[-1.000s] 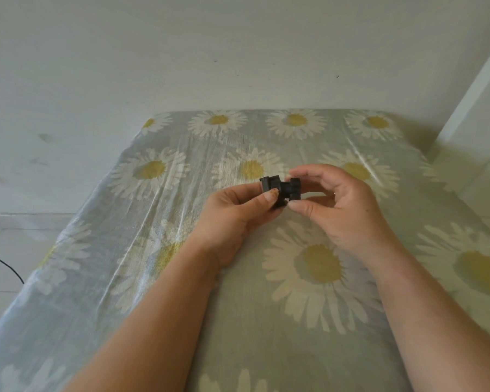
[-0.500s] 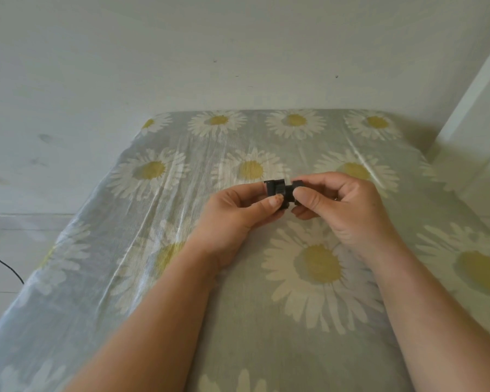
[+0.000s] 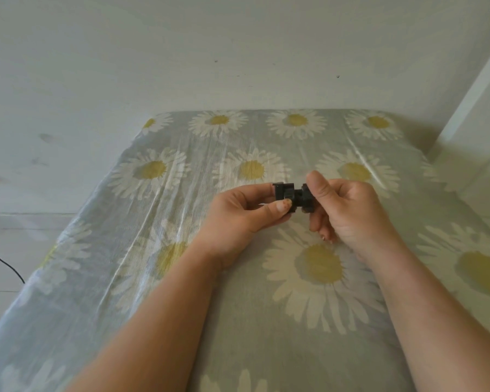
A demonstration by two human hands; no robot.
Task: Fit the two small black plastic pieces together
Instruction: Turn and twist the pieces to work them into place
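Two small black plastic pieces meet end to end above the middle of the table. My left hand (image 3: 242, 213) pinches the left black piece (image 3: 284, 192) between thumb and fingers. My right hand (image 3: 348, 210) pinches the right black piece (image 3: 304, 200), with the thumb lying over its top. A narrow black neck shows between the two pieces where they touch. My right thumb and fingers hide part of the right piece.
The table wears a grey cloth with white and yellow daisies (image 3: 266, 278). A white wall (image 3: 238, 52) rises behind it, and a white frame (image 3: 475, 108) stands at the right. A thin black cable (image 3: 3, 263) runs on the floor at far left.
My right hand has turned, so its thumb now points up over the right piece. The two pieces sit slightly further apart, with the neck between them showing.
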